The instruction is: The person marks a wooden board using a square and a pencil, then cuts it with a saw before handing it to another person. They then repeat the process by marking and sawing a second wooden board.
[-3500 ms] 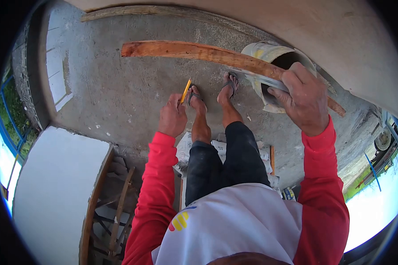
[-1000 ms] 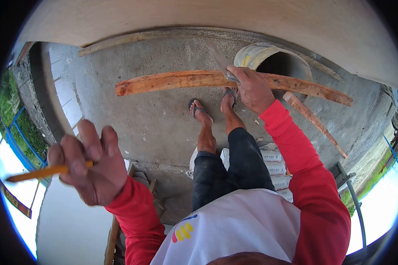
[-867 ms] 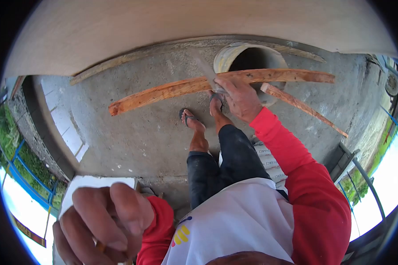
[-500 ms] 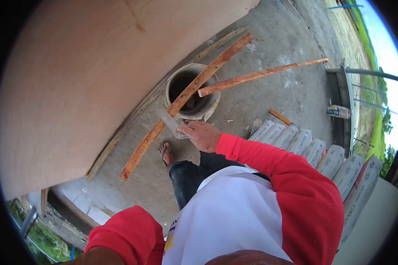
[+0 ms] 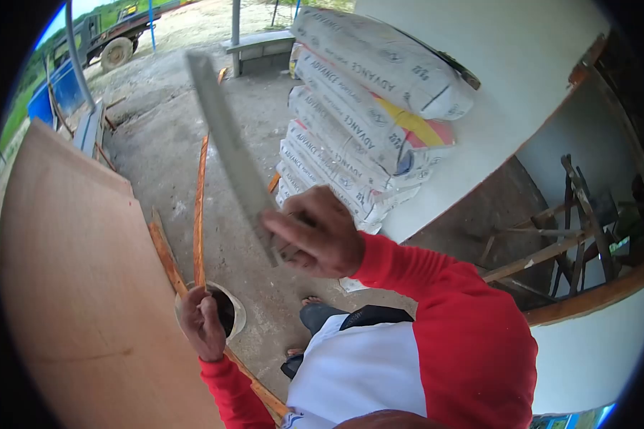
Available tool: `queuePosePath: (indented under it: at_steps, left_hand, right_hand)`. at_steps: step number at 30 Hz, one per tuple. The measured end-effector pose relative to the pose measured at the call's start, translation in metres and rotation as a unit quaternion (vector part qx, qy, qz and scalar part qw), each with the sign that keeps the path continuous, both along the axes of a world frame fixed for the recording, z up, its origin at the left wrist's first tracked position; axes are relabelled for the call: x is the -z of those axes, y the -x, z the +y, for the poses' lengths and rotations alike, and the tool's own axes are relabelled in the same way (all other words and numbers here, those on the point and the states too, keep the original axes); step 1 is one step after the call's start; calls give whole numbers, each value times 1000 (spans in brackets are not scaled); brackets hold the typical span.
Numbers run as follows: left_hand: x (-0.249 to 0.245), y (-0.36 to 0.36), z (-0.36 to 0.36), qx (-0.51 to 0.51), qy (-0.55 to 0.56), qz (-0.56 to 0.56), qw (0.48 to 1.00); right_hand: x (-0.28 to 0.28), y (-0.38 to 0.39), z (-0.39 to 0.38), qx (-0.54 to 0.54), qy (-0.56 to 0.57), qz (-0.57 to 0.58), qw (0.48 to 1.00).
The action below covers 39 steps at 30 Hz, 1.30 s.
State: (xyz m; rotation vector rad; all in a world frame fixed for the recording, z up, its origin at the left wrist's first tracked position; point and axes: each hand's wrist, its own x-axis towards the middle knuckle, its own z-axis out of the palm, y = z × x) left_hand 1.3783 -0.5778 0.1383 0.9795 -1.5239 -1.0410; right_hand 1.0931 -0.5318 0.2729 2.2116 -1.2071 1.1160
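My right hand [image 5: 318,232] is raised in front of my chest, its fingers wrapped round the lower end of a long, flat grey blade [image 5: 229,150]. The blade is motion-blurred and points up and away. Low on the left, my left hand [image 5: 202,325] is closed at the near end of a reddish wooden strip [image 5: 200,207], over the rim of a round pale bucket [image 5: 237,314]. A second wooden strip [image 5: 166,257] passes beneath that hand, across the bucket, and comes out again toward my left sleeve.
A large plywood sheet [image 5: 71,279] stands along my left. Ahead on the right, several cement bags [image 5: 365,107] are stacked against a pale wall [image 5: 472,164]. A wooden trestle [image 5: 579,214] is at the far right. Outside, a truck [image 5: 114,43] stands beyond the concrete floor [image 5: 157,157].
My view has swung round toward the bags and outdoors. My right hand has lifted the blade up from the wooden strip over the bucket. My left hand has come into view at the strips.
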Motion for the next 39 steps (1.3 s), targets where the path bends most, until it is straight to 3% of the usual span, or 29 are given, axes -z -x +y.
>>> queuePosePath:
  at_steps: [3,5,7,11,13,16,21,23,26,29,31,34,35,36,37,39]
  left_hand:
    - [-57,85,-19,106,148,-145,973]
    - [-123,151,-14,161,262,-162,938]
    - [-181,223,-7,201,384,-163,886]
    - [-280,382,33,211,555,-210,777]
    - [-295,477,46,193,581,-196,766]
    - [-306,589,56,162,503,-326,784]
    - [-300,685,11,176,417,-444,773]
    - [-308,680,-6,228,361,-443,789]
    - [-342,641,-23,227,375,-437,785]
    - [-375,547,-54,114,494,-310,805]
    - [-382,480,-75,35,537,-208,817]
    - [-349,370,-28,-72,546,-127,825]
    - [-331,319,-26,-98,541,-180,816]
    - [-313,269,-24,-123,536,-233,802]
    - [-295,220,-22,-147,531,-285,784]
    - [-238,132,10,-229,504,-452,699]
  right_hand:
    - [-44,79,44,106,153,2,982]
    - [-62,124,72,206,206,-43,956]
    - [-59,166,98,239,247,-133,930]
    - [-41,247,152,311,253,-83,913]
    - [-33,279,175,338,221,-54,913]
    - [-38,319,197,335,175,-62,924]
    - [-57,375,201,306,156,-63,937]
    - [-72,396,188,286,148,-47,946]
    - [-99,428,148,246,134,-66,958]
    - [-128,465,85,212,84,-150,962]
    - [-148,494,40,217,30,-125,968]
    - [-163,526,-25,217,-79,-32,973]
    - [-161,541,-54,180,-132,-6,975]
    - [-162,543,-68,173,-264,-21,949]
    - [-162,591,-95,196,-247,282,906]
    - [-172,617,-105,107,-383,85,914]
